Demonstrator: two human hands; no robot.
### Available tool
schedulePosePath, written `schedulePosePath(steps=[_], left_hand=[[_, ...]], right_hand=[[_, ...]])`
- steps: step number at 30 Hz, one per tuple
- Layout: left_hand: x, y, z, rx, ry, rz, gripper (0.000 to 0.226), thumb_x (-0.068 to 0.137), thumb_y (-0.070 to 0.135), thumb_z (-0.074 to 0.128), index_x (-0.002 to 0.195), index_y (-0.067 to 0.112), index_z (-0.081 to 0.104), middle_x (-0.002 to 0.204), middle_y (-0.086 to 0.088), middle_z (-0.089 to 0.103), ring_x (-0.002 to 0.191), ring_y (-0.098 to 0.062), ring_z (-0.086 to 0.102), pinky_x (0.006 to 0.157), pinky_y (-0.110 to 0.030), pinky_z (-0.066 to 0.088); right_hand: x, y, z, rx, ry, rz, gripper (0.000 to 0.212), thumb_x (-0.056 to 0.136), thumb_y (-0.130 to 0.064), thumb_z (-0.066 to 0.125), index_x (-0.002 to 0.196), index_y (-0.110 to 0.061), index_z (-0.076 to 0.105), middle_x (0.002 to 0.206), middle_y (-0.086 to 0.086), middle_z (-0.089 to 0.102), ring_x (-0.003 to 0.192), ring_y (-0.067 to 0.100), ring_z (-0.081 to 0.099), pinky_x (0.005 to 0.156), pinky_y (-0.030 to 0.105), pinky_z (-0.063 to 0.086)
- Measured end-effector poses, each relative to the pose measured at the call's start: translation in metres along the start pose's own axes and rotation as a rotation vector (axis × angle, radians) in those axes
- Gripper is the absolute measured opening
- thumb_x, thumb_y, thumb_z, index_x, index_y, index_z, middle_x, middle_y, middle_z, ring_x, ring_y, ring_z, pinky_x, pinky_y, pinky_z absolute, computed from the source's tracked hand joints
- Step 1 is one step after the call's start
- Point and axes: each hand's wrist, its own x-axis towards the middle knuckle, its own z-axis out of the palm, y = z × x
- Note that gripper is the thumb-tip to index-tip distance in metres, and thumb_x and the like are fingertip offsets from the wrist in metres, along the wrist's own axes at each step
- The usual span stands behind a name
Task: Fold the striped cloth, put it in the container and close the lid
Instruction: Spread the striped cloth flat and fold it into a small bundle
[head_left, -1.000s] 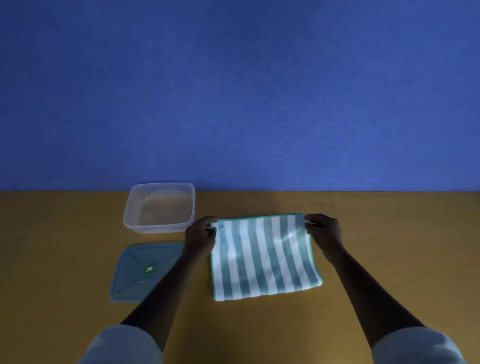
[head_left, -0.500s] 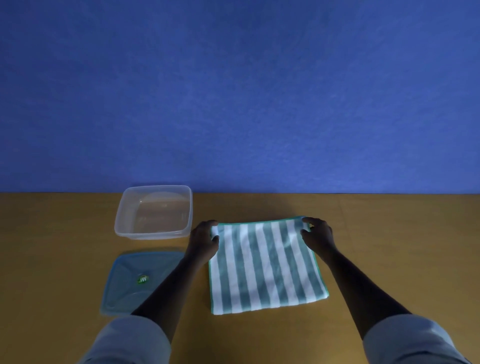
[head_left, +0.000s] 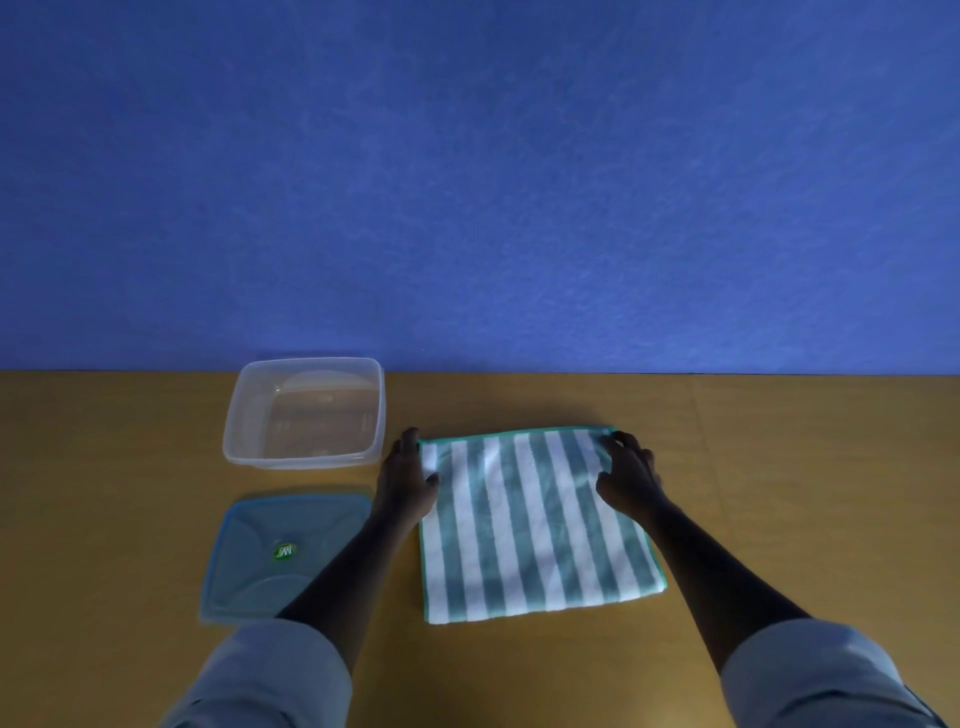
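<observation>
Near right corner of the lid (head_left: 270, 556) hidden behind the left forearm, green sticker (head_left: 285, 552) lettering too small to read, far corners of the striped cloth (head_left: 535, 525) covered by left hand (head_left: 405, 480) and right hand (head_left: 626, 475), both sleeves cut off by the bottom edge, either grip on the cloth unclear

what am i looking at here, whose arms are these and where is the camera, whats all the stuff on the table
There is no machine here: a person does the job with bare hands, and the single picture comes from a camera worn on their head, looking forward and down. That is why two arms reach in from the bottom edge. On the brown table, before a blue wall, lies a striped cloth, green and white, spread flat. The left hand rests at its far left corner and the right hand at its far right corner; whether either pinches the fabric or only presses on it is hard to tell. Left of the cloth stand a clear, empty container and, nearer the person, its bluish lid, lying off.
</observation>
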Motion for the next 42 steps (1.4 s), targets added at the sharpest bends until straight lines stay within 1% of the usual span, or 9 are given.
schedulePosePath(steps=[5, 9, 15, 20, 23, 28, 35, 40, 42], left_hand=[[0.003, 0.001, 0.003, 0.122, -0.036, 0.047, 0.075, 0.088, 0.015, 0.067, 0.152, 0.009, 0.028, 0.156, -0.011, 0.035, 0.137, -0.034, 0.044, 0.109, -0.041, 0.042], [0.008, 0.005, 0.007, 0.241, -0.017, 0.116, 0.065, 0.091, 0.022, 0.059, 0.15, 0.012, 0.033, 0.15, -0.01, 0.044, 0.136, -0.034, 0.041, 0.106, -0.046, 0.043], [0.014, 0.006, 0.011, 0.369, 0.013, 0.133, 0.047, 0.093, 0.026, 0.055, 0.138, 0.017, 0.051, 0.131, -0.01, 0.058, 0.125, -0.034, 0.048, 0.098, -0.046, 0.043], [0.014, 0.003, 0.013, 0.392, 0.007, 0.126, 0.032, 0.088, 0.028, 0.061, 0.119, 0.02, 0.065, 0.123, -0.008, 0.054, 0.119, -0.033, 0.049, 0.096, -0.044, 0.046], [0.012, 0.002, 0.012, 0.264, -0.015, 0.13, 0.035, 0.086, 0.024, 0.064, 0.118, 0.012, 0.064, 0.121, -0.014, 0.061, 0.118, -0.036, 0.054, 0.097, -0.043, 0.048], [0.005, -0.001, 0.005, 0.05, 0.017, 0.052, 0.036, 0.082, 0.016, 0.068, 0.115, 0.009, 0.06, 0.106, -0.02, 0.072, 0.104, -0.041, 0.066, 0.084, -0.038, 0.051], [-0.022, -0.018, 0.004, -0.003, -0.04, 0.02, 0.043, 0.076, 0.011, 0.072, 0.118, 0.006, 0.065, 0.111, -0.014, 0.074, 0.106, -0.03, 0.068, 0.091, -0.03, 0.048], [-0.047, -0.036, 0.004, 0.033, -0.165, -0.029, 0.025, 0.069, 0.033, 0.08, 0.083, 0.016, 0.068, 0.08, -0.002, 0.074, 0.084, -0.024, 0.072, 0.064, -0.025, 0.043], [-0.054, -0.042, 0.004, 0.037, -0.18, -0.043, 0.03, 0.068, 0.041, 0.083, 0.072, 0.018, 0.064, 0.067, 0.002, 0.067, 0.075, -0.019, 0.072, 0.06, -0.025, 0.042]], right_hand=[[-0.01, -0.003, 0.004, -0.015, 0.15, 0.001, 0.056, 0.089, -0.012, 0.056, 0.145, -0.015, 0.045, 0.152, 0.005, 0.036, 0.132, 0.036, 0.038, 0.103, 0.051, 0.045], [-0.033, -0.002, 0.013, -0.029, 0.259, 0.056, 0.046, 0.089, -0.013, 0.057, 0.135, -0.011, 0.053, 0.142, 0.009, 0.047, 0.125, 0.033, 0.046, 0.094, 0.05, 0.051], [-0.067, -0.002, 0.039, -0.119, 0.243, 0.122, 0.044, 0.092, -0.014, 0.053, 0.136, -0.016, 0.051, 0.135, 0.014, 0.048, 0.115, 0.03, 0.05, 0.078, 0.038, 0.055], [-0.089, -0.009, 0.068, -0.21, 0.213, 0.076, 0.043, 0.097, -0.033, 0.053, 0.139, -0.023, 0.048, 0.131, 0.011, 0.046, 0.112, 0.027, 0.051, 0.073, 0.032, 0.054], [-0.093, -0.011, 0.081, -0.23, 0.18, 0.085, 0.05, 0.096, -0.039, 0.053, 0.142, -0.024, 0.04, 0.137, 0.011, 0.045, 0.114, 0.028, 0.051, 0.08, 0.037, 0.055], [-0.087, -0.012, 0.082, -0.254, 0.168, 0.084, 0.062, 0.095, -0.036, 0.051, 0.151, -0.024, 0.027, 0.151, 0.012, 0.034, 0.124, 0.031, 0.047, 0.094, 0.045, 0.047], [-0.06, -0.017, 0.061, -0.306, 0.121, -0.011, 0.073, 0.089, -0.018, 0.052, 0.155, -0.026, 0.023, 0.161, 0.006, 0.02, 0.141, 0.031, 0.03, 0.111, 0.048, 0.034], [-0.032, -0.013, 0.042, -0.385, -0.018, -0.156, 0.083, 0.086, -0.011, 0.05, 0.159, -0.029, 0.014, 0.169, 0.001, 0.003, 0.154, 0.027, 0.009, 0.12, 0.061, 0.011], [-0.026, -0.01, 0.035, -0.367, -0.076, -0.198, 0.084, 0.086, -0.006, 0.047, 0.16, -0.029, 0.012, 0.17, -0.002, -0.001, 0.157, 0.021, 0.002, 0.121, 0.061, 0.003]])
